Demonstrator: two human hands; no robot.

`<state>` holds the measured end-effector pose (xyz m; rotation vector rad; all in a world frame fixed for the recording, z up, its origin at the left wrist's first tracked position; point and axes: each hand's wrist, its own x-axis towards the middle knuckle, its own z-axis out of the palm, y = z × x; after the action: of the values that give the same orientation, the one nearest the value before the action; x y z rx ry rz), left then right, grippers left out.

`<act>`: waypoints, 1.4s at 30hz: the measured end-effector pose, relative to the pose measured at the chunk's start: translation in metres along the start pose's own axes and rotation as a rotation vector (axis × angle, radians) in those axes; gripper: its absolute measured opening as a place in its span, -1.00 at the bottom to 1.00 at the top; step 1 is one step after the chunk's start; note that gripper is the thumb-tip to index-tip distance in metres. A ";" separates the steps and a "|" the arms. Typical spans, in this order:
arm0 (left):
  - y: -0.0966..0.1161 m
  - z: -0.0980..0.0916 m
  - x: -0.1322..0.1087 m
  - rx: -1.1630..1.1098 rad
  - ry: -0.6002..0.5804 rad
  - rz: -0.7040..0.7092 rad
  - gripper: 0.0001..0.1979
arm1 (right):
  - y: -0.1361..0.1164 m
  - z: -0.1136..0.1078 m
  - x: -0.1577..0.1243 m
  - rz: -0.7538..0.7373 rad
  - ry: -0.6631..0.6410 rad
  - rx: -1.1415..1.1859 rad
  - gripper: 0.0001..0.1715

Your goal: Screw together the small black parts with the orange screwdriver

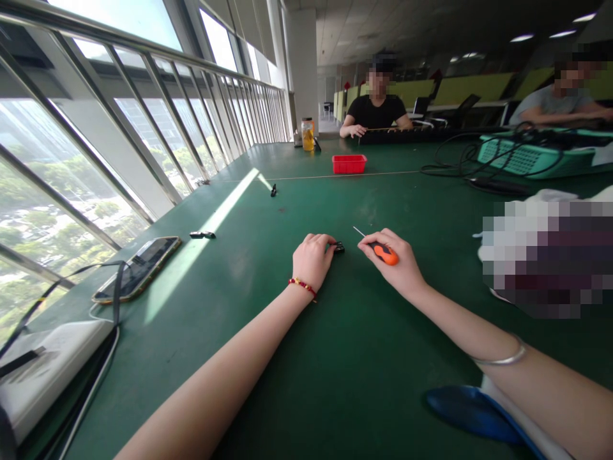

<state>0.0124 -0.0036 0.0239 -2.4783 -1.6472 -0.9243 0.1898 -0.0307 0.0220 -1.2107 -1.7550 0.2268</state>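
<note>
My left hand (311,259), with a red beaded bracelet at the wrist, rests on the green table. Its thumb and fingers are closed on a small black part (339,247) lying at the fingertips; what kind of part it is I cannot make out. To the right, my right hand (395,262) grips a screwdriver (385,253) with an orange and black handle. The thin metal shaft points up and left, its tip apart from the black part. Further left lie two more small black pieces, one near the sunlit strip (202,235) and one farther back (273,190).
A red bin (349,164) stands ahead, with a jar (307,135) behind it. At left are a phone (138,268), cables and a white power strip (57,364). A teal basket (541,156) with black cables sits at right. Two people sit across the table.
</note>
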 end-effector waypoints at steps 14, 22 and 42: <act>0.009 -0.002 -0.002 -0.060 -0.094 0.239 -0.83 | 0.008 0.003 0.002 -0.045 -0.212 -0.145 -0.86; 0.009 0.000 -0.003 -0.047 -0.064 0.242 -0.88 | 0.010 0.003 0.002 -0.052 -0.220 -0.136 -0.89; 0.003 0.000 -0.004 -0.127 -0.092 -0.036 -0.89 | 0.015 0.000 0.005 0.039 -0.110 -0.040 -0.88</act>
<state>0.0143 -0.0083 0.0229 -2.6200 -1.7165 -0.9618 0.1988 -0.0195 0.0155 -1.2833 -1.8393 0.2882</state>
